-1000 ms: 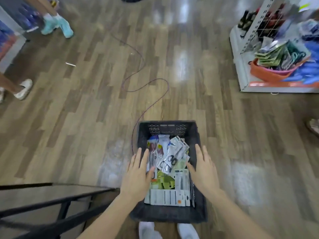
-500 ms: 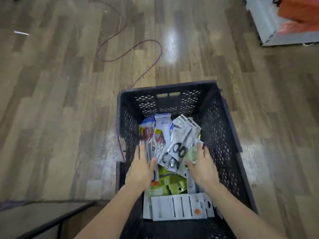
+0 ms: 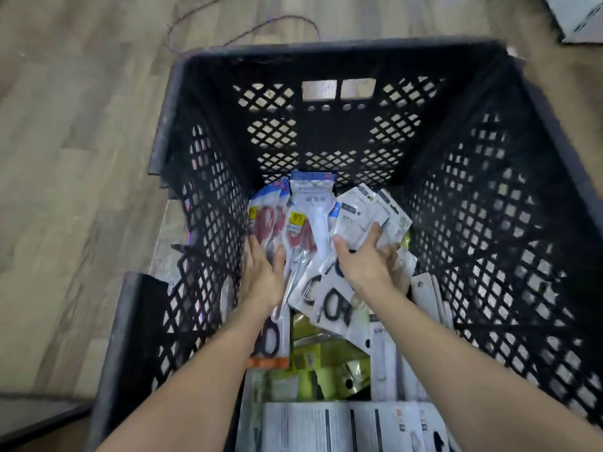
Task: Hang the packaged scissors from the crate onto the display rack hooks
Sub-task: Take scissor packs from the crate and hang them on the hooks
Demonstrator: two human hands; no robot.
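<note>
A black lattice crate (image 3: 483, 197) on the floor holds several packaged scissors. My left hand (image 3: 262, 277) lies flat, fingers straight, on the red-handled packs (image 3: 295, 236) at the crate's left. My right hand (image 3: 365, 262) is over a stack of white packs with black-handled scissors (image 3: 331, 308). Its thumb is on the stack's left edge and its fingers curl round the right edge. Yellow-green packs (image 3: 326, 357) and white cards (image 3: 346, 425) lie nearer to me. The display rack is out of view.
Wood-pattern floor (image 3: 71, 158) surrounds the crate. A thin purple cable (image 3: 241, 31) loops on the floor behind it. A white shelf base corner (image 3: 577, 17) shows at the top right. A dark table edge (image 3: 36, 415) is at the lower left.
My head has moved down close to the crate, which now fills the view. Both hands have gone deeper in; the right hand has closed round the white packs.
</note>
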